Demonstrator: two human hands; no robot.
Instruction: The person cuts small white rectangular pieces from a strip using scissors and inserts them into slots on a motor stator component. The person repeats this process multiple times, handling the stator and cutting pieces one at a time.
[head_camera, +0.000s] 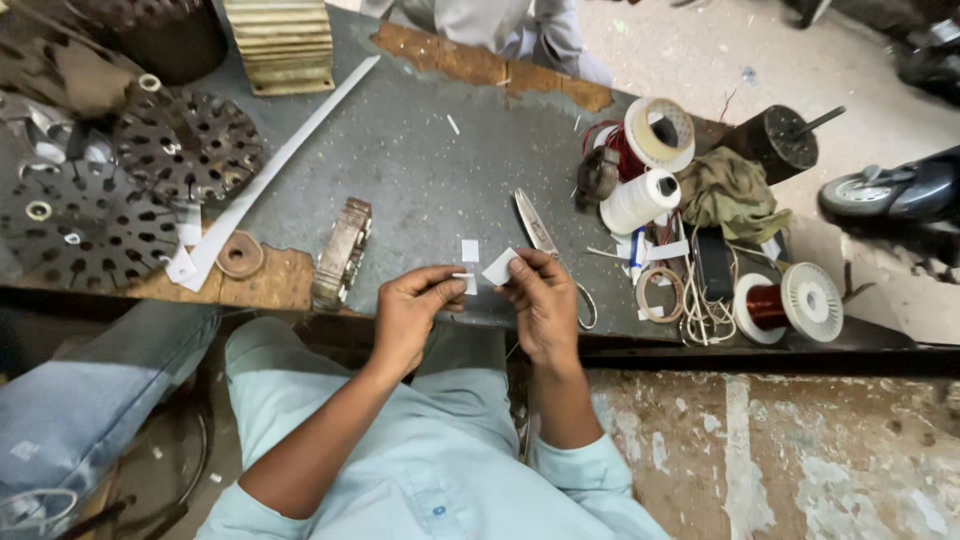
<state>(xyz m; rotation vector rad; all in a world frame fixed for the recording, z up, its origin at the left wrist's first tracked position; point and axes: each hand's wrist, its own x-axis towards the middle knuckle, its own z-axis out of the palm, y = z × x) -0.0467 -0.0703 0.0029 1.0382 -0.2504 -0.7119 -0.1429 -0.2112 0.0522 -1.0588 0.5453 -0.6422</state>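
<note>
Hands (478, 300) pinch thin white paper slip (498, 267).

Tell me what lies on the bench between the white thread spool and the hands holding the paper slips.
In the head view, scissors lie on the grey bench between the white thread spool and the right hand.

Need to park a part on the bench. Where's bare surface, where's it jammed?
Freest patch: grey benchtop between the long white strip and the scissors. A smaller gap lies between the laminated metal block and the left hand. Crowded: perforated discs at left, spools and wire at right.
</note>
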